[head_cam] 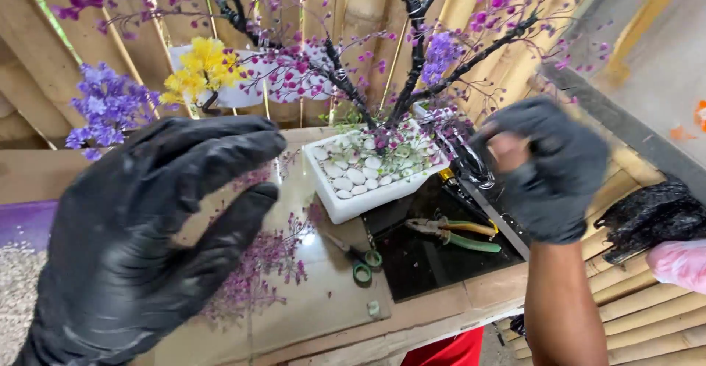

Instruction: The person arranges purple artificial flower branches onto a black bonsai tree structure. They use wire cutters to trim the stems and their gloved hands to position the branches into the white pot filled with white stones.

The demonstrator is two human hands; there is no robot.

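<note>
Holding both gloved hands above the desk (441,307), your left hand (147,241) is spread and empty, your right hand (548,167) curled, blurred; I cannot tell what it pinches. The beaded tree (412,64) stands in its white tray (353,204) between them: wiry, fragile; lift by the tray.

Landmark: white pot (368,193) of pebbles, on my table (441,303).

- Above the pot: dark branches (415,50) with purple beads fan wide; I see only narrow gaps between them.
- Left of the pot: glass sheet (323,292) strewn with loose beaded sprigs (265,263); my gloved left hand (147,241) hangs over it.
- In front of the pot: green-handled scissors (360,263) and pliers (452,232) lie flat, low enough to pass over.
- Right of the pot: my gloved right hand (548,167), curled, held near the branch ends.
- Behind the pot: bamboo wall (360,5), yellow (198,68) and purple (107,108) trees.
</note>
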